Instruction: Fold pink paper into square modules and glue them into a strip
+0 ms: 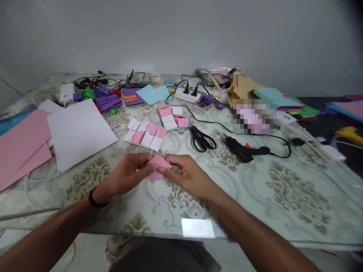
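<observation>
Both of my hands grip one small pink paper (pixel 155 176) above the near middle of the table. My left hand (pixel 129 172) pinches its left side, thumb on top, and a dark band circles that wrist. On the other side, my right hand (pixel 181 172) pinches the paper with thumb and fingers. Just beyond lie pink and white folded paper pieces (pixel 146 135) set in rows on a card. A second card with similar pink and white pieces (pixel 171 118) lies behind them. Black scissors (pixel 202 139) rest closed to the right of these.
A black glue gun (pixel 241 148) lies at right, its cord curving toward a white power strip (pixel 187 95). White sheets (pixel 81 132) and pink sheets (pixel 22 147) spread at left. Purple folded papers (pixel 106 100) and blue paper (pixel 153 93) lie farther back. A small white rectangle (pixel 197 228) lies at the front edge.
</observation>
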`<state>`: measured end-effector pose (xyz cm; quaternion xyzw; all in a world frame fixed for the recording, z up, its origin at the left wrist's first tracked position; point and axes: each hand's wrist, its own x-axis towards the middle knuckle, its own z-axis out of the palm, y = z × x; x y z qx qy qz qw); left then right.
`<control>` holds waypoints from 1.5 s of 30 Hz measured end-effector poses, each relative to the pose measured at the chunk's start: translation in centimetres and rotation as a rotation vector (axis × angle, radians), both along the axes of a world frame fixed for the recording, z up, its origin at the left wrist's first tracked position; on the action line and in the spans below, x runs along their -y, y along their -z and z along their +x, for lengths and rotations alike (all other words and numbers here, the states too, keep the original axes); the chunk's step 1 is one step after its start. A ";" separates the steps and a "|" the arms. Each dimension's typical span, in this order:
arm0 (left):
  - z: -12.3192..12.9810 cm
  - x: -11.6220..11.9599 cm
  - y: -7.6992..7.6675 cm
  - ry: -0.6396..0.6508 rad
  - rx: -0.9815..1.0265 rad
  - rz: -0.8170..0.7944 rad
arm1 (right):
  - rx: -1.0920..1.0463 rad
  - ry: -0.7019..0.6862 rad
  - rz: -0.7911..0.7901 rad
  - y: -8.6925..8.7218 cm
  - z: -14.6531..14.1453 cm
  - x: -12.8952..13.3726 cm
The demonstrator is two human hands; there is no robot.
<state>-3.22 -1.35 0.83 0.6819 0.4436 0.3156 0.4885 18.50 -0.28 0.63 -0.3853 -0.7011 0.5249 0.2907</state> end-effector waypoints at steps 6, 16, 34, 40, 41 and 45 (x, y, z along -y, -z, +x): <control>0.1 -0.2 0.5 -0.114 -0.035 0.016 | 0.065 0.050 0.015 0.5 0.0 -0.3; 0.1 -0.7 0.2 -0.032 -0.165 0.234 | 0.007 0.158 0.182 1.0 -0.1 -0.5; 0.1 -0.5 0.0 -0.105 0.458 -0.325 | -0.203 -0.096 0.341 0.3 0.5 -0.3; -0.1 -0.6 0.4 -0.081 0.397 -0.262 | -0.218 -0.093 0.312 0.5 0.3 -0.2; -0.1 -0.6 0.4 -0.087 0.367 -0.244 | -0.221 -0.075 0.311 0.5 0.3 -0.3; 0.4 -0.3 0.2 -0.177 0.266 -0.049 | -0.222 -0.002 0.278 0.1 0.2 -0.4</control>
